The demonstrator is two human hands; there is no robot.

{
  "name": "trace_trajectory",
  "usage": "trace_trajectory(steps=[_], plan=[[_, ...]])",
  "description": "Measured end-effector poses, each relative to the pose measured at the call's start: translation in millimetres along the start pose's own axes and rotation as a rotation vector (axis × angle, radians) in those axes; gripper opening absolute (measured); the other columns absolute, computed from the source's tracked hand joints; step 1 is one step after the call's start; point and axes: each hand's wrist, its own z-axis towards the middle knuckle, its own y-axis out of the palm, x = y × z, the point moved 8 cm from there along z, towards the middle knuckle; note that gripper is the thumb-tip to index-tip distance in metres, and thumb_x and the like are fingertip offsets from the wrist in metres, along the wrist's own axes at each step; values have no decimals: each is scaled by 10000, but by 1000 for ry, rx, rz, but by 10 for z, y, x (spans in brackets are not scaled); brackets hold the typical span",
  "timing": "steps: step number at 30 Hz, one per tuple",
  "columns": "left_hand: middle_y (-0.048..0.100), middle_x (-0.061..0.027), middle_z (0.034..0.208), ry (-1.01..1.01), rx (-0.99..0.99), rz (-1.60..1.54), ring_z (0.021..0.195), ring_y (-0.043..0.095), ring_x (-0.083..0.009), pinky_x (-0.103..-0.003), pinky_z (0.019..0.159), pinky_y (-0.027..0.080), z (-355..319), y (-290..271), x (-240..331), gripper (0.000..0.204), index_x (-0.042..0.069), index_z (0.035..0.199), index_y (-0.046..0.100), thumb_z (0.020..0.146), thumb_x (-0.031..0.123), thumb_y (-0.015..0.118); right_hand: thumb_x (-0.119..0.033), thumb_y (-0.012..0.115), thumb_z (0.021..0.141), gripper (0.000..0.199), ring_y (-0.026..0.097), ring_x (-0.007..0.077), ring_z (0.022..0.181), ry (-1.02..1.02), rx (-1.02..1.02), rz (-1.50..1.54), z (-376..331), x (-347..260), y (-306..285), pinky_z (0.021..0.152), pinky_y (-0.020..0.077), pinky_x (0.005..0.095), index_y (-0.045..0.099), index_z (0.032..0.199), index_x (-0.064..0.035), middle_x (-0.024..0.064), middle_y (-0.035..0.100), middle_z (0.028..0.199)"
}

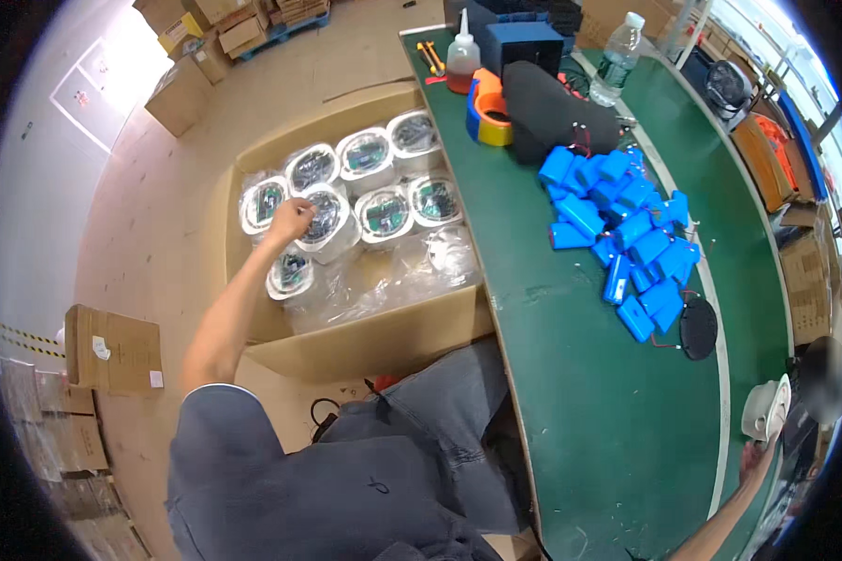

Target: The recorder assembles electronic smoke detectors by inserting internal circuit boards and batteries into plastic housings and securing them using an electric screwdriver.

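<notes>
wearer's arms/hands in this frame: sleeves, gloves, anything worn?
Both hands are bare: no gloves, rings or watch show. The left arm has a short dark grey-blue sleeve ending near the elbow, with a thin pale edge at the cuff; forearm and left hand are uncovered. The right forearm is bare too, sleeve out of frame; the right hand shows only small and blurred.

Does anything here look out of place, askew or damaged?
Nothing looks damaged or spilled. The blue rectangular packs lie in a loose, unsorted heap on the green table, while the round plastic-wrapped parts sit in rows in the open cardboard box, where the left hand reaches.
</notes>
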Motion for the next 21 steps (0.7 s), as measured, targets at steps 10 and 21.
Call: trace_trajectory(steps=[10,21], plan=[[574,-183,953,589,248,336,925,559,-353,-447,770,466,-291,282,261,369,28,1015,613,732,232,734,-382,585,859,601,468,232,1205,-86,4,-290,-2384,1209,-666,973,368,377,446,1338,-45,100,533,1317],[548,-123,880,701,255,717,856,557,-323,-438,661,480,-377,862,208,218,47,957,537,743,33,577,-137,597,875,443,539,225,1124,-148,148,-122,-3322,1645,-1185,880,458,292,482,1280,0,128,559,1271]])
